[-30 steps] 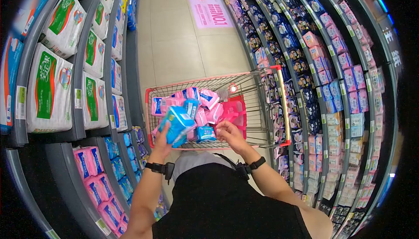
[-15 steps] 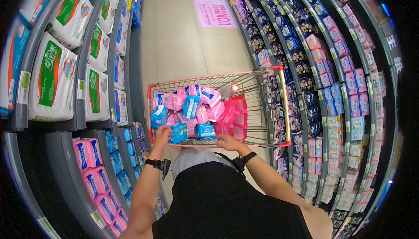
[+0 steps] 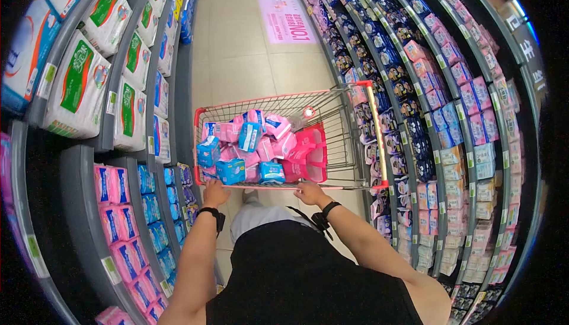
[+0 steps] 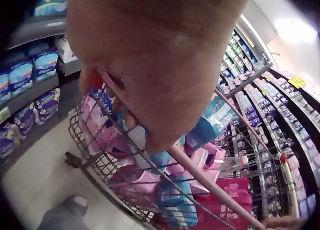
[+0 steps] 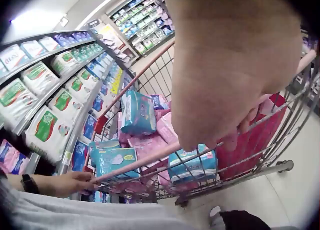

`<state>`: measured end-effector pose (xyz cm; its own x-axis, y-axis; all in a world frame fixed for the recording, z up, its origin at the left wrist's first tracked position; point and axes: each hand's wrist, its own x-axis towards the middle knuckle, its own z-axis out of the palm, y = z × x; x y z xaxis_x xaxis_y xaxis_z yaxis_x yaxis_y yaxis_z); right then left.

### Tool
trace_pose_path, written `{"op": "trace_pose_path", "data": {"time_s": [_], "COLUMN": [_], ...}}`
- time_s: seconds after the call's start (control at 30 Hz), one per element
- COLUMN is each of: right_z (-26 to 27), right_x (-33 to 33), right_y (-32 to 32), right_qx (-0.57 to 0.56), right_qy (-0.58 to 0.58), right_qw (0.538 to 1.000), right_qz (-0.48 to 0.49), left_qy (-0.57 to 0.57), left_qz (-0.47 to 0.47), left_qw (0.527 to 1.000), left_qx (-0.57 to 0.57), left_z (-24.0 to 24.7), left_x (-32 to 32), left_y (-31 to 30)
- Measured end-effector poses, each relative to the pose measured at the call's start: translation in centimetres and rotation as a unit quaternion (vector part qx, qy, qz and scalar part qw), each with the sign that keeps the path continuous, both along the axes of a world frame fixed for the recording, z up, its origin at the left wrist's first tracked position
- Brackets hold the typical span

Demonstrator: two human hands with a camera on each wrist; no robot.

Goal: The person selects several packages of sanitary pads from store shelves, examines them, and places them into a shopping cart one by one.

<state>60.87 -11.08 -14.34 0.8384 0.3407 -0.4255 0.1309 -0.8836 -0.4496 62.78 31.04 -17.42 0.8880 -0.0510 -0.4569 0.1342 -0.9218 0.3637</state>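
Observation:
A wire shopping cart [image 3: 261, 187] with a pink rim stands sideways in front of me. My left hand [image 3: 215, 194] grips the near rim by its left corner, fingers curled over the rail in the left wrist view. Farther right along this rim, my right hand [image 3: 310, 194] holds the rail too. Several blue packs [image 3: 230, 171] and pink packs [image 3: 277, 125] are heaped in the cart's left half. Beside them lie a bright pink bag [image 3: 308, 153] and a clear bottle [image 3: 299, 121].
Shelves of large white packs [image 3: 74, 85] and smaller pink packs [image 3: 112, 185] line the left side. On the right, a long curved shelf [image 3: 409, 88] is full of small packs, close to the cart's handle [image 3: 377, 135]. Tiled floor [image 3: 234, 70] with a pink sign [image 3: 287, 16] stretches ahead.
The blue pack that my left hand held has been let go and lies in the cart's left end. Both hands have come back onto the near rim.

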Motion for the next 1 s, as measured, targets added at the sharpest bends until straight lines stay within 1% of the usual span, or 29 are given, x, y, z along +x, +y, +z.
{"op": "trace_pose_path", "data": {"time_s": [0.03, 0.07, 0.13, 0.2, 0.27, 0.33, 0.4, 0.47, 0.5, 0.53, 0.63, 0.67, 0.7, 0.73, 0.83, 0.87, 0.93, 0.97, 1.0], "right_z": [0.3, 0.7, -0.1, -0.3, -0.2, 0.1, 1.1, 1.7, 1.7, 1.5, 0.6, 0.6, 0.6, 0.7, 2.9, 2.5, 2.0, 1.6, 1.4], "right_x": [-0.2, -0.3, -0.5, -1.1, -2.4, -4.4, -6.5, -9.1, -10.4, -11.7, -15.3, -16.6, -18.1, -18.9, -21.3, -22.1, -23.3, -24.1, -24.6], "right_y": [0.4, 0.2, -0.1, -0.2, -0.4, -0.9, -1.3, -2.4, -3.0, -3.7, -5.8, -6.7, -7.5, -8.3, -9.8, -10.1, -11.5, -12.2, -12.7], "right_qx": [-0.005, -0.013, -0.021, -0.047, -0.054, -0.071, -0.093, -0.100, -0.102, -0.108, -0.120, -0.121, -0.123, -0.122, -0.119, -0.130, -0.121, -0.116, -0.100], "right_qy": [-0.016, 0.011, 0.021, 0.042, 0.026, 0.022, 0.023, -0.003, -0.004, 0.000, -0.015, -0.021, -0.024, 0.020, 0.084, 0.078, 0.104, 0.117, 0.131], "right_qw": [1.000, 1.000, 0.999, 0.997, 0.998, 0.997, 0.995, 0.994, 0.993, 0.992, 0.989, 0.988, 0.987, 0.987, 0.985, 0.983, 0.980, 0.978, 0.977], "right_qz": [0.008, 0.020, 0.024, 0.035, 0.032, 0.031, 0.034, 0.049, 0.054, 0.063, 0.090, 0.093, 0.100, 0.100, 0.097, 0.103, 0.122, 0.131, 0.134], "left_qy": [0.007, 0.020, 0.045, 0.037, 0.020, -0.004, -0.032, -0.045, -0.039, -0.031, 0.020, 0.028, 0.040, 0.052, 0.056, 0.057, 0.072, 0.079, 0.085], "left_qz": [-0.004, -0.003, -0.002, -0.010, -0.023, -0.031, -0.032, -0.007, 0.014, 0.037, 0.028, 0.040, 0.055, 0.072, 0.094, 0.085, 0.060, 0.083, 0.105], "left_qw": [1.000, 1.000, 0.999, 0.999, 0.999, 0.999, 0.998, 0.998, 0.998, 0.998, 0.997, 0.997, 0.997, 0.996, 0.993, 0.993, 0.992, 0.991, 0.989], "left_qx": [0.003, 0.004, 0.005, 0.030, 0.042, 0.040, 0.040, 0.039, 0.037, 0.034, 0.074, 0.060, 0.044, 0.029, 0.043, 0.055, 0.081, 0.070, 0.062], "left_z": [-0.3, -0.5, -0.8, -1.6, -3.5, -6.2, -8.1, -7.0, -4.2, -2.6, -4.2, -4.5, -3.2, -1.9, -0.9, -1.3, -1.3, -1.5, -0.6], "left_x": [-0.1, -0.3, -0.9, -2.1, -3.6, -6.5, -10.9, -14.0, -16.3, -18.3, -22.8, -24.7, -26.1, -27.5, -31.2, -31.7, -33.6, -34.6, -35.1], "left_y": [0.1, 0.1, -0.1, -0.4, -0.6, -0.7, -1.3, -2.9, -4.5, -5.5, -7.0, -7.7, -8.5, -9.4, -11.9, -12.1, -13.2, -13.8, -14.2]}}
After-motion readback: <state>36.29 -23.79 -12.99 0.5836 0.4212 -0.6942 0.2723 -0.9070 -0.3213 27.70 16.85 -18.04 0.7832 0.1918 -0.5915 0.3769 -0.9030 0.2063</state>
